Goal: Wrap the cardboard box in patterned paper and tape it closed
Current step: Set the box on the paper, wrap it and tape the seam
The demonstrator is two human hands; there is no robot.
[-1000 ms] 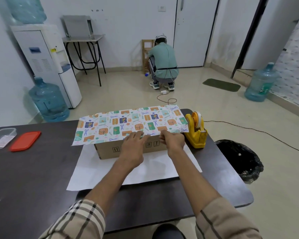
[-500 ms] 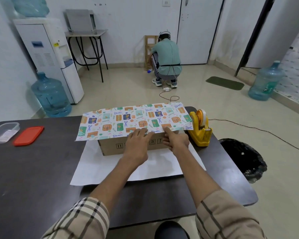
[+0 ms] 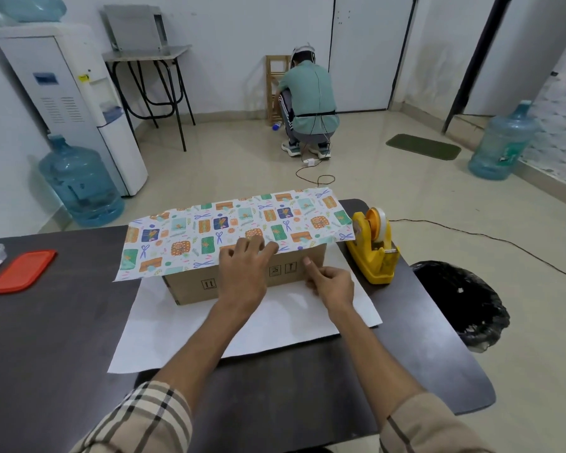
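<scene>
Dark table carries our patterned paper, its far flap folded over the cardboard box at centre. Our left hand presses that flap with straight fingers; our right hand curls against the box front, grasp unclear.

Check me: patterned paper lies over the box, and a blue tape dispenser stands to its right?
Not quite. In the head view the tape dispenser is yellow, not blue. The patterned paper does lie over the cardboard box, with the dispenser to its right.
</scene>
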